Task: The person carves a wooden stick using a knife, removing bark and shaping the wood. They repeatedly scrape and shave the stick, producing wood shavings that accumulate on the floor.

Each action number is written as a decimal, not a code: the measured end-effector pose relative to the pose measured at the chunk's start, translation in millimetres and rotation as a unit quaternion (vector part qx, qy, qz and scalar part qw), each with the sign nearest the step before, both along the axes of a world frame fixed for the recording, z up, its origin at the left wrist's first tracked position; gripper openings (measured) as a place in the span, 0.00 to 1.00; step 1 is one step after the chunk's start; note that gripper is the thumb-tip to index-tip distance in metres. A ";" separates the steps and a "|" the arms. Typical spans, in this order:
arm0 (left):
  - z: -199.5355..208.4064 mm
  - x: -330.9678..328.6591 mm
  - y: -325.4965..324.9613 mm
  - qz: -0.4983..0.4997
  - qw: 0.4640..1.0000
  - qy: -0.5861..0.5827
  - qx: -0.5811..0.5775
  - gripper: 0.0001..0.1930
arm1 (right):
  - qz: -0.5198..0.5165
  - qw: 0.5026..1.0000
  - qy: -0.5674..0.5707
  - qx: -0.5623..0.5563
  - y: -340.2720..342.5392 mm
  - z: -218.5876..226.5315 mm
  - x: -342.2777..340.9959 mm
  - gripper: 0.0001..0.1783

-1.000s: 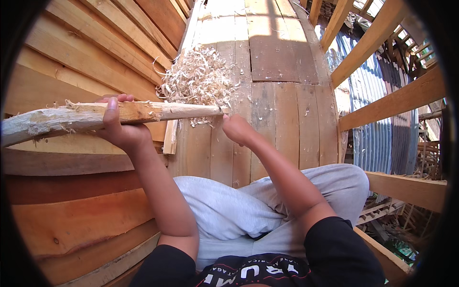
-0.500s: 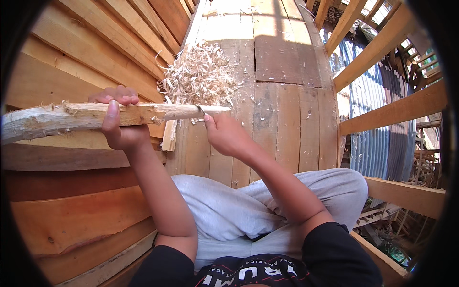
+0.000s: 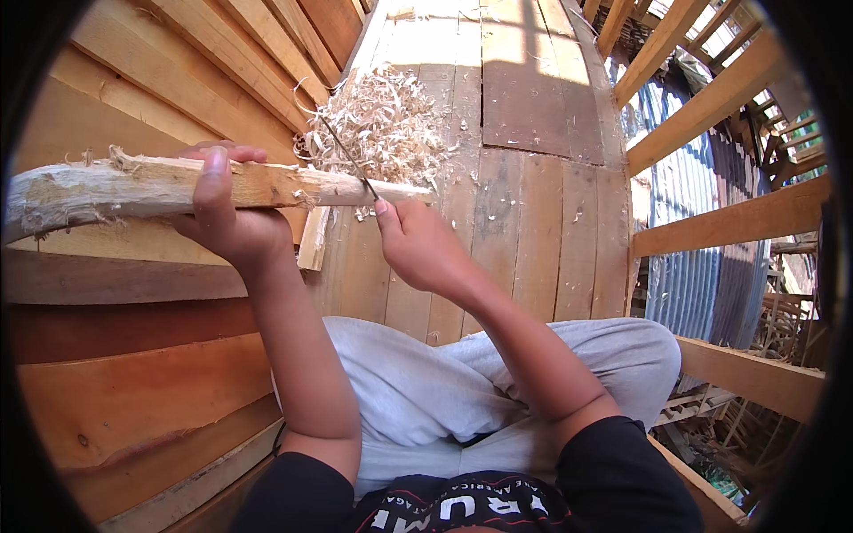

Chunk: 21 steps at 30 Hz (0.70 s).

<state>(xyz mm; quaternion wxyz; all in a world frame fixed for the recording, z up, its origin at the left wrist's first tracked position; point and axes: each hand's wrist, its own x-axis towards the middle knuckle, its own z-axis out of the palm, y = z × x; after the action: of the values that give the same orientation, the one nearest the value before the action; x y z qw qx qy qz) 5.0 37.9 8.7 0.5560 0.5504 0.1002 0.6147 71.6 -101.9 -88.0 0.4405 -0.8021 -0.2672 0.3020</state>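
Wooden pole (image 3: 267,186) held crosswise above the plank floor (image 3: 498,240), left hand (image 3: 247,234) in a grip clamped around it, narrow end reaching rightward past that grip, right hand (image 3: 426,244) closed on a knife (image 3: 347,155), blade crossing near that end, curled shavings (image 3: 391,124) beyond.

Along the left we have boards (image 3: 151,391) stacked side by side, reddest near the bottom! Ahead runs a plank floor (image 3: 542,249), sun blazing at its far end, brown panel (image 3: 538,120) half-shaded. Right, we've got rails (image 3: 729,218), then corrugated sheets (image 3: 675,293) and jumbled sticks (image 3: 784,306) beyond.
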 end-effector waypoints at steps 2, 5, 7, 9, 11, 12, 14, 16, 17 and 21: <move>7.3 10.3 -9.9 0.118 0.992 0.013 -0.045 0.13 | -0.033 0.999 0.034 -0.021 -2.7 -44.9 13.9 0.31; 4.3 11.6 -4.6 0.107 0.991 0.007 -0.079 0.13 | -0.064 0.988 0.109 -0.083 -11.3 -78.5 33.6 0.30; 5.2 9.5 -2.1 0.104 0.993 0.004 -0.063 0.13 | -0.059 0.977 0.181 -0.100 -7.7 -57.9 28.9 0.30; 5.0 9.1 -2.9 0.101 0.994 0.002 -0.040 0.13 | -0.028 1.000 0.000 -0.005 0.8 -34.1 8.5 0.30; 5.7 9.2 -6.0 0.096 0.995 0.001 -0.028 0.12 | 0.016 0.995 -0.066 0.071 1.3 -8.1 0.4 0.31; 5.1 8.2 -6.3 0.093 0.995 0.000 -0.021 0.12 | 0.001 0.999 -0.028 0.024 4.3 -24.6 6.8 0.30; 3.4 10.8 -6.2 0.070 0.997 0.004 -0.030 0.12 | -0.046 0.995 0.040 -0.073 -4.7 -86.1 33.5 0.30; 1.8 9.7 0.3 0.044 0.999 0.001 -0.012 0.11 | -0.055 0.987 0.100 -0.115 -13.8 -109.9 42.1 0.30; -1.0 8.0 4.4 0.030 0.999 -0.003 0.009 0.11 | -0.059 0.984 0.120 -0.120 -10.7 -95.7 38.6 0.30; 4.0 9.3 -6.6 0.015 0.999 0.009 0.029 0.11 | -0.021 0.993 -0.120 -0.003 4.0 -47.8 7.6 0.29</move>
<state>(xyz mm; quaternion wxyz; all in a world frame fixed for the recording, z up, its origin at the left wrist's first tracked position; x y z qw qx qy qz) 14.3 31.3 12.7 0.5295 0.5698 0.0957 0.6212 79.2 -97.9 -135.8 0.4096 -0.8391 -0.3001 0.1951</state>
